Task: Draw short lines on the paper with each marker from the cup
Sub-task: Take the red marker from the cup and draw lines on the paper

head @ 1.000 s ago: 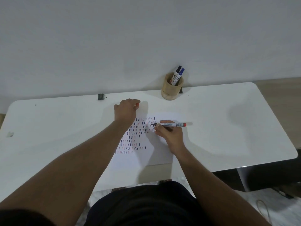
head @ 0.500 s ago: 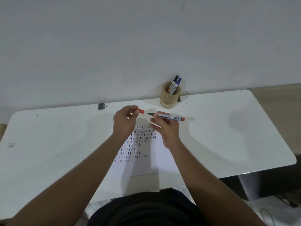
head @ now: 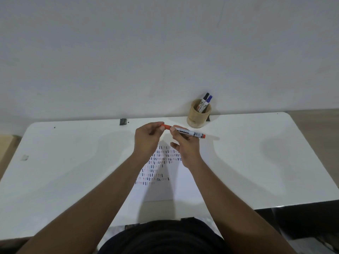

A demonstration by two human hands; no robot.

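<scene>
An orange cap (head: 166,126) sits at the left hand's (head: 147,139) fingertips. The right hand (head: 186,145) grips a white marker (head: 189,133) with an orange end. Below both hands, white paper (head: 165,187) carries rows of red, blue and black dashes.

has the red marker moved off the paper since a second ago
Yes. The red marker in the right hand has lifted off the paper and gone toward the wooden cup, meeting the cap held by the left hand.
</scene>
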